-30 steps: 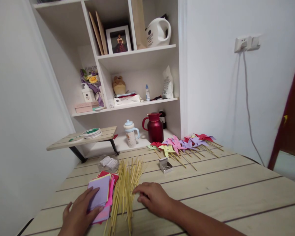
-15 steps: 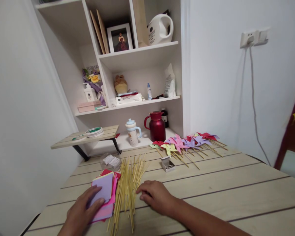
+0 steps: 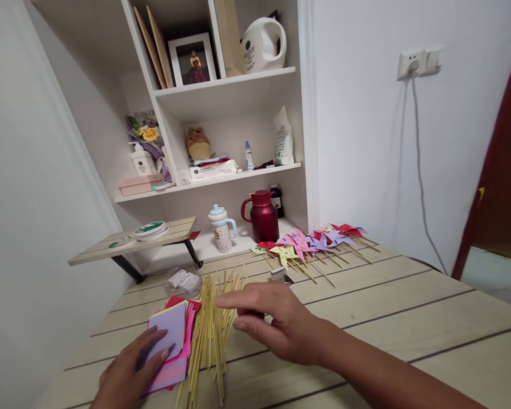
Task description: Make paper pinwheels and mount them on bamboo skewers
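Note:
A stack of coloured paper squares (image 3: 170,335), lilac on top with pink and red below, lies on the table. My left hand (image 3: 132,363) rests on its left side, fingers and thumb lying apart on the top sheet. Just right of the paper is a loose bundle of thin wooden sticks (image 3: 208,335). Over the right side of that bundle hovers my right hand (image 3: 281,321), index finger stretched out, thumb apart, other fingers curled, holding nothing. Behind it a small open box (image 3: 280,274) is partly hidden by the hand.
Several paper pinwheels (image 3: 300,244) on sticks lie at the back of the table. White packets in a clear dish (image 3: 185,282) sit behind the paper. A red thermos jug (image 3: 262,218) and a blue-lidded cup (image 3: 222,230) stand behind. A small raised stand (image 3: 179,230) is at left.
My right hand has lifted and moved up over the sticks, its index finger now stretched out, covering part of the small box. My left hand stays on the paper. The view has shifted slightly.

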Demonstrator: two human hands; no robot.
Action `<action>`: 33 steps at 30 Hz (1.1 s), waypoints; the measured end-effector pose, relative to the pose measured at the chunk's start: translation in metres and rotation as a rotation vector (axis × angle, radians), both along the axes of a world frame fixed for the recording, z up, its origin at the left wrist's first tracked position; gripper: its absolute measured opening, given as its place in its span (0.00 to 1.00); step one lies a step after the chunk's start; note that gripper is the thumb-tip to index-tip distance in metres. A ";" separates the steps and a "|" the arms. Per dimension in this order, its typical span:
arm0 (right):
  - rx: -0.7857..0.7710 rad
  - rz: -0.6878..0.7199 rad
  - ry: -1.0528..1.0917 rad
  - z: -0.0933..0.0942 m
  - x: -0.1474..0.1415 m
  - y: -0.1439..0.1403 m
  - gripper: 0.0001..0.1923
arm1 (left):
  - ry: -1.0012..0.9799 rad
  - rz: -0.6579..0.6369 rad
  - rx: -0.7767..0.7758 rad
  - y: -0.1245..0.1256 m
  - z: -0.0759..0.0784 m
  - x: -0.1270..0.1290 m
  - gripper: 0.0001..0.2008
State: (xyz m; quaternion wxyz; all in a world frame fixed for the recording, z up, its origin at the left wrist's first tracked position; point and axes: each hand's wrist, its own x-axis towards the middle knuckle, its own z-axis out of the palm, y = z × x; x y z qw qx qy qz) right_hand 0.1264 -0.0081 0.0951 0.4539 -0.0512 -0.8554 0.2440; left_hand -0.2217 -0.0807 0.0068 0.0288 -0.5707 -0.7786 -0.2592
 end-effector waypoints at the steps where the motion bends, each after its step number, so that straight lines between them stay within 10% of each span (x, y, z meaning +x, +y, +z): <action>1: -0.025 -0.026 -0.087 -0.008 0.001 0.003 0.19 | -0.023 -0.013 -0.033 0.000 0.001 0.001 0.22; 11: -0.239 -0.138 -0.479 -0.118 0.000 0.047 0.13 | -0.067 0.001 -0.067 0.001 0.005 0.003 0.22; 22: -0.387 -0.108 -0.383 -0.123 -0.003 0.048 0.11 | 0.054 0.111 0.006 0.001 0.017 0.015 0.17; 28: -0.631 -0.001 -0.267 -0.116 0.002 0.047 0.12 | 0.394 0.249 0.361 -0.006 0.033 0.044 0.21; 33: -0.879 0.048 -0.061 -0.107 0.005 0.049 0.14 | 0.312 0.249 0.577 0.001 0.060 0.066 0.21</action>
